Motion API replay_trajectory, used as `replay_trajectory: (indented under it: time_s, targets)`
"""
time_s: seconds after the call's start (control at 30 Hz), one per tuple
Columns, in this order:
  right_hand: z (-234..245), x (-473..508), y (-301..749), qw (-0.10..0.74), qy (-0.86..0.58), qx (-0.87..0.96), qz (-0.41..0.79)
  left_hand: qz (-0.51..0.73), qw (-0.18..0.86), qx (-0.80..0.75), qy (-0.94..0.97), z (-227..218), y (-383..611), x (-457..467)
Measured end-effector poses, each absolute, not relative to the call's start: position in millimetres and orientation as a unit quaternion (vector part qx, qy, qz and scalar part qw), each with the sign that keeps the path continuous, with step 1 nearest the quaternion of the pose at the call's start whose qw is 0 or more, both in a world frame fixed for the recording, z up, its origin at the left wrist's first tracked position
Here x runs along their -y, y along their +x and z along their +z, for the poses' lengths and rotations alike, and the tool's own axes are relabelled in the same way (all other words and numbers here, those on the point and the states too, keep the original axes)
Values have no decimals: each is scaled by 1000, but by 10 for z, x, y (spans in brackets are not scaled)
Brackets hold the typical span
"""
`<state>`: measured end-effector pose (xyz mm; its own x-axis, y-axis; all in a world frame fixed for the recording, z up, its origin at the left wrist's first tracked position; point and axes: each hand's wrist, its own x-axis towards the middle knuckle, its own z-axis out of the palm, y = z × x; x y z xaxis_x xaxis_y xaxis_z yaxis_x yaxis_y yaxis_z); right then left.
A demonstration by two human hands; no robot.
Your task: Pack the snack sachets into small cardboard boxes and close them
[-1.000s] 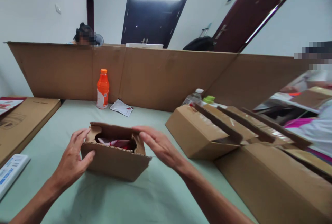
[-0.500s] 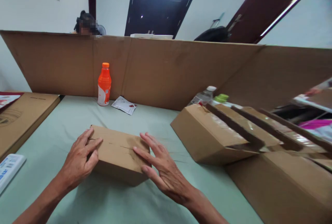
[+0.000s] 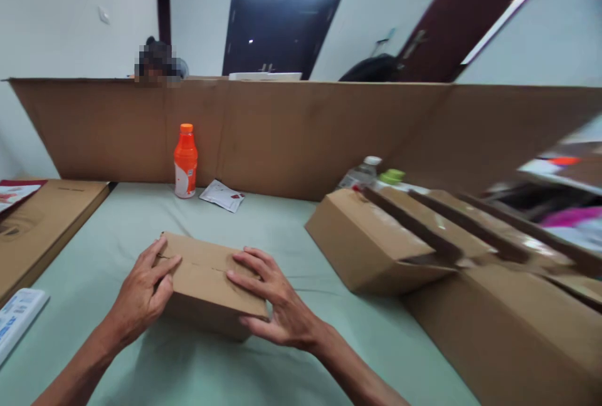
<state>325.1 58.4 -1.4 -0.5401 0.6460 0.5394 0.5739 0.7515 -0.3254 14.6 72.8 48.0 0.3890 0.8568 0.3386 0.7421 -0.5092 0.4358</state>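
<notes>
A small brown cardboard box (image 3: 207, 274) lies closed on the pale green table (image 3: 263, 230), just in front of me. My left hand (image 3: 141, 293) rests against its left end, fingers spread over the top edge. My right hand (image 3: 273, 305) lies flat on the right part of the lid, fingers stretched out and thumb at the front corner. Neither hand holds anything; both press on the box.
An orange bottle (image 3: 185, 161) and a white sachet (image 3: 221, 195) sit near a long cardboard wall (image 3: 301, 130). Larger open cartons (image 3: 376, 243) crowd the right side. A flat carton (image 3: 42, 224) and a white device (image 3: 19, 318) lie at left. A person sits behind the wall.
One second ago the box's flaps stood open, showing red contents. They have been folded down, and both hands now press on the closed lid, the right hand drawn slightly nearer.
</notes>
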Motion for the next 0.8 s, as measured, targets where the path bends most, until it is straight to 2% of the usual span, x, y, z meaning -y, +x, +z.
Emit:
replay_trajectory:
  time_s: [0.1,0.23,0.4,0.6,0.8]
  targets:
    - [39,-412,3288,328,-374,866,45,283,145,-463,828,476,190,-739]
    - [57,101,3559,332,-451,828,8,279,250,-452,809,375,405,-702]
    - [-31,868,4152,345,-598,710,-140,228,324,-434,809,180,707,-703]
    - [-158,1428,4677,277,-723,554,-305,158,235,-392,876,-202,787,-872]
    - [-239,1315,4772,252,-781,468,-327,144,167,-387,895,-637,828,-960]
